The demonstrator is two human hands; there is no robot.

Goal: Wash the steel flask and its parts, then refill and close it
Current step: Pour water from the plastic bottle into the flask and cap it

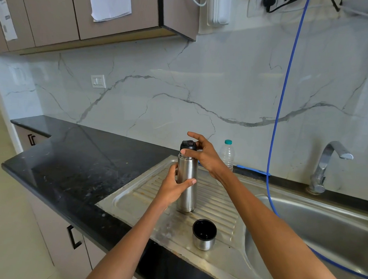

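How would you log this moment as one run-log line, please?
left hand: grips flask body | right hand: on black stopper | cup lid: off, on drainboard

Brushed silver is seen on the flask with a black stopper on top, and the same silver outside with a black inside is shown by the cup. The countertop is done in speckled black, the backsplash in white marble with grey veins. A blue hose and a teal-capped clear bottle are spotted too.
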